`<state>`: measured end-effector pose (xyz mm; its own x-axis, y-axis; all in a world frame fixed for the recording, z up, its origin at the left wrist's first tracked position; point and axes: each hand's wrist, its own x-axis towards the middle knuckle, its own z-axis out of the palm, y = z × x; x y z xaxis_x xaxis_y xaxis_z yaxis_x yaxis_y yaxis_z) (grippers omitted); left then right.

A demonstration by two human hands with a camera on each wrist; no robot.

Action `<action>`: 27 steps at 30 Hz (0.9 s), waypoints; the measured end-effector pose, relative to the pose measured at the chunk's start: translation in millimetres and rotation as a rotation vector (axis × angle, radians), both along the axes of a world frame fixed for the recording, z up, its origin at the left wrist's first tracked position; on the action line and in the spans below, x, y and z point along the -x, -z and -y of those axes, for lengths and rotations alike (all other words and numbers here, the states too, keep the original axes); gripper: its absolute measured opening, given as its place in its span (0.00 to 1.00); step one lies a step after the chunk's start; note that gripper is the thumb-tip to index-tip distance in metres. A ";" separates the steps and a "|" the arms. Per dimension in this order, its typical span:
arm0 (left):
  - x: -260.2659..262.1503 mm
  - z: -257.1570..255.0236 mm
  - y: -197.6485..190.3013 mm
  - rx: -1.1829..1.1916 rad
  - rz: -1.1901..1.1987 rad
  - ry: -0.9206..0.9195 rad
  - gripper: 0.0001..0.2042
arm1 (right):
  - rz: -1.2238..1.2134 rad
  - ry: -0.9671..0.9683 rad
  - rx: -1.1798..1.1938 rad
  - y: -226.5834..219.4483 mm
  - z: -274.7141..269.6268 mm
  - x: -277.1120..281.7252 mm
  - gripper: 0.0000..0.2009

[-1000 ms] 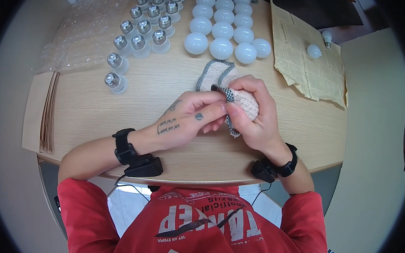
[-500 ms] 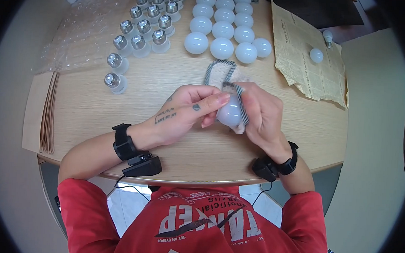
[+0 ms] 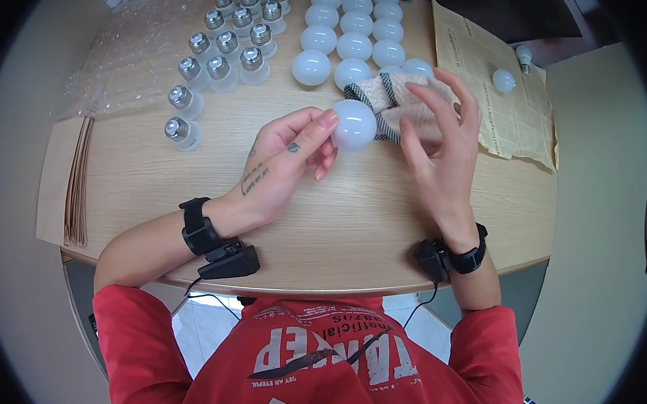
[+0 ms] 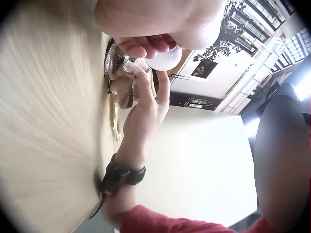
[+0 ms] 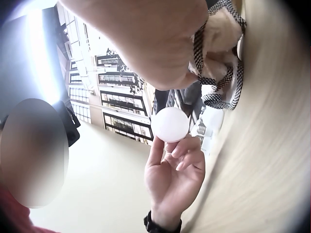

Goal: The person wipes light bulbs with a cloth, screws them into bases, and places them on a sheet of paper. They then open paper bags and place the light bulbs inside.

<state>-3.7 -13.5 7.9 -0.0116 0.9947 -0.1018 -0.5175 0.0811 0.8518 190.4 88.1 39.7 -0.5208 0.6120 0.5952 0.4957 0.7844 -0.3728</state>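
Between thumb and fingers the left hand (image 3: 285, 160) pinches a white bulb (image 3: 354, 125), its round dome facing up and its base hidden by the fingers. To the right, the right hand (image 3: 446, 161) has its fingers spread over a pale cloth (image 3: 409, 104) with a dark checked border. That cloth lies bunched on the table, against the nearest standing bulbs. In the right wrist view the bulb (image 5: 171, 124) stands apart from the right hand, above the left hand's fingertips (image 5: 182, 148).
Rows of white bulbs (image 3: 311, 68) stand behind the hands. Several bulbs with metal bases up (image 3: 251, 59) stand at the left, beside bubble wrap (image 3: 137, 53) and folded brown paper (image 3: 65, 177). Printed paper (image 3: 482, 100) with a bulb (image 3: 503, 80) lies at the right.
The cloth has come off the bulb and lies farther back and right. The right hand has loosened from the cloth and spread its fingers. The left hand has raised the bulb away from the body.
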 end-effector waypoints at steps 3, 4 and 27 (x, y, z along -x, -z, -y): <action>-1.2 -0.1 0.5 0.009 -0.038 0.010 0.13 | -0.045 -0.127 0.003 -2.1 -1.0 -1.1 0.23; -1.0 -0.1 0.7 0.003 -0.040 0.021 0.12 | -0.083 -0.217 0.068 -2.3 0.7 -0.1 0.24; 70.4 3.2 -64.5 -0.062 -2.205 -0.070 0.14 | -0.064 -0.330 0.528 22.6 7.7 8.0 0.28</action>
